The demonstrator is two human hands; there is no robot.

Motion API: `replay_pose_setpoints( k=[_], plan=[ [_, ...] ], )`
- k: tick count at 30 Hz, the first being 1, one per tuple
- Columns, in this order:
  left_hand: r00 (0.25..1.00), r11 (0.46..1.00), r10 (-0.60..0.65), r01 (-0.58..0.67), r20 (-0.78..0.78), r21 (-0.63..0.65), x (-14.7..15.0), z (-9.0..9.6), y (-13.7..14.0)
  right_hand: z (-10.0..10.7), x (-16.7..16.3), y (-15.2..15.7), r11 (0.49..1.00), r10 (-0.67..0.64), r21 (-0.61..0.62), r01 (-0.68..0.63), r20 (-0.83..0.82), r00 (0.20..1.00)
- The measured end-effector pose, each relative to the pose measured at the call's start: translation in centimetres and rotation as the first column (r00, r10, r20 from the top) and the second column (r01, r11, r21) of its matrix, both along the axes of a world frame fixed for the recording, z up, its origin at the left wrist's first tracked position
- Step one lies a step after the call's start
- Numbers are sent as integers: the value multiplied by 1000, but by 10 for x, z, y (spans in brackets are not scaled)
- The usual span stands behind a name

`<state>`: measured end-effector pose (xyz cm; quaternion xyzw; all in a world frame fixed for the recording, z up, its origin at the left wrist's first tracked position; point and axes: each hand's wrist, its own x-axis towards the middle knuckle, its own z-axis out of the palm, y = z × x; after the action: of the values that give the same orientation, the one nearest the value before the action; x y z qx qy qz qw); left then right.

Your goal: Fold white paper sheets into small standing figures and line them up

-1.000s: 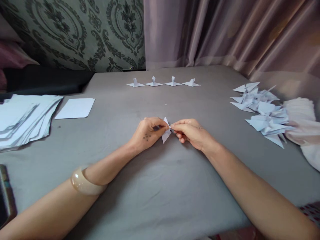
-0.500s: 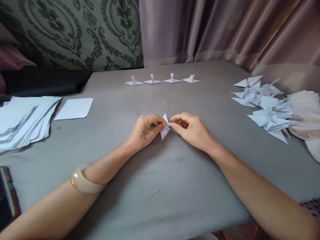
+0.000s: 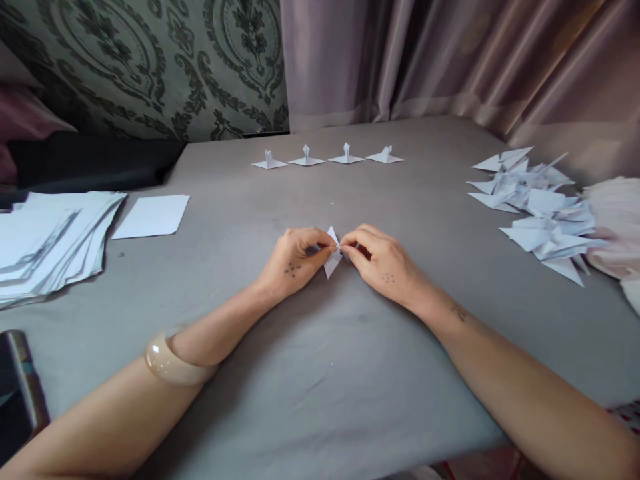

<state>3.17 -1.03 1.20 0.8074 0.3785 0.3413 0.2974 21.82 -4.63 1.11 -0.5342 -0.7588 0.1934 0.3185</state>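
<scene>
Grey cloth counter is carrying paper stacks far left and a folded pile far right. Left hand and right hand are both pinching a small folded white paper piece mid-counter, fingertip grip closed on it.

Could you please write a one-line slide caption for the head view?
Both hands, left hand and right hand, pinch a small folded white paper piece above the grey cloth.

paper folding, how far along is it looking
Done: four folded figures stand in a row at the far edge, and a pile of folded pieces lies at right. In hand: left hand and right hand pinch one small folded piece. Left: a stack of flat sheets.
</scene>
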Motion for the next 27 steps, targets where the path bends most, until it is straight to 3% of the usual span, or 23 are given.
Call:
replay_pose_setpoints(
  k=[4, 8, 13, 16, 19, 22, 27],
  plan=[
    [998, 999, 35, -33, -47, 28, 1, 0, -2, 2, -4, -2, 999, -23, 28, 21, 72, 997],
    [997, 997, 70, -71, -43, -33, -1, -3, 0, 2, -6, -2, 996, -39, 82, 30, 106, 994],
    [983, 992, 124, -123, -138, 19, -4, -6, 4, -2, -3, 3, 990, -44, 135, 41, 19, 999],
    [963, 989, 147, -137, -228, 59, -4, -6, 6, -1, -4, 1, 978, -137, 152, 140, -32, 990],
    [929, 970, 235, -203, -285, 137, -3, -6, 5, 2, -8, -5, 972, -207, 117, 206, -1, 978],
    [898, 945, 315, -265, -307, 194, -1, -4, 2, 2, -12, -11, 988, -143, 69, 136, 99, 985],
    [903, 942, 329, -294, -275, 161, -2, 3, -3, -3, -12, -10, 996, -93, 23, 91, 239, 967]
  ],
)
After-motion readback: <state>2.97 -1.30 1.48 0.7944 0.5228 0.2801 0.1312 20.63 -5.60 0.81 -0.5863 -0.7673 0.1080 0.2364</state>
